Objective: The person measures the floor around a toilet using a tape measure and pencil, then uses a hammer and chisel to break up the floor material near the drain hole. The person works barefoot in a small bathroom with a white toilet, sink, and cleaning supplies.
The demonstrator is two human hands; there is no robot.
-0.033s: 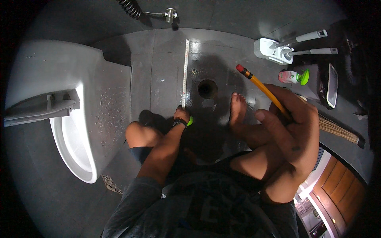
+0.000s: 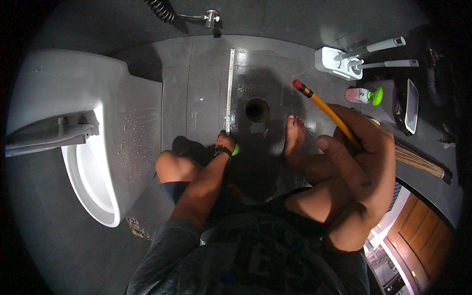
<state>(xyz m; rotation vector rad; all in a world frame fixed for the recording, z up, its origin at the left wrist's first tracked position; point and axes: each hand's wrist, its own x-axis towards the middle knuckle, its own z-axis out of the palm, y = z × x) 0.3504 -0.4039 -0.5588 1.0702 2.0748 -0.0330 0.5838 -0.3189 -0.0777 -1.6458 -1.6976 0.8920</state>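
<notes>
My left hand [image 2: 224, 144] is low near the tiled floor, closed on a green tape measure [image 2: 235, 149]. Its white blade [image 2: 229, 86] runs straight away from me over the wet tiles, just left of a dark round hole [image 2: 256, 110]. My right hand [image 2: 361, 155] is raised closer to the camera at right, closed on a yellow pencil [image 2: 318, 101] whose pink eraser end points up and leftward. My bare right foot [image 2: 295, 132] rests right of the hole.
A white urinal [image 2: 115, 211] stands at left; a metal valve [image 2: 212, 18] with coiled hose is on the far wall. At right are toilet brushes in a white holder [image 2: 327, 61], a pump bottle [image 2: 363, 95], a black-and-white container [image 2: 411, 105], a straw broom [image 2: 420, 162] and a wooden door [image 2: 418, 238].
</notes>
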